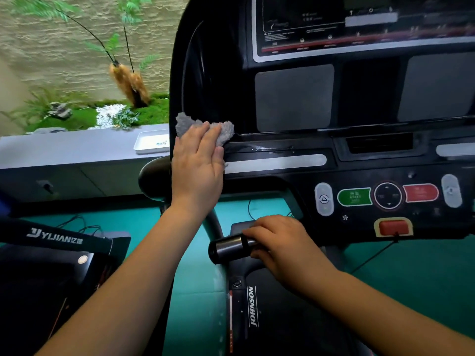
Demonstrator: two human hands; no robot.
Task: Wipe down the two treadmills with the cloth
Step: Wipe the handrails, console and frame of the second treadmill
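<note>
Wiping the console's left edge — your left hand flat on the cloth, right hand gripping the handlebar (steadying). Next, sweep rightward.

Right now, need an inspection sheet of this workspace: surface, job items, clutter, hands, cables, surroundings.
Surface: treadmill console, black and glossy, with glints near the cloth.
Job's things: grey cloth pressed on the console's left edge; second treadmill at lower left.
Clutter: white tray on the grey ledge.
Hands: left hand flat on the cloth; right hand wrapped round the handlebar grip.
Cables: thin black cables on the green floor; dark cord from the red safety key.
Surroundings: plants and a textured wall behind the ledge.
</note>
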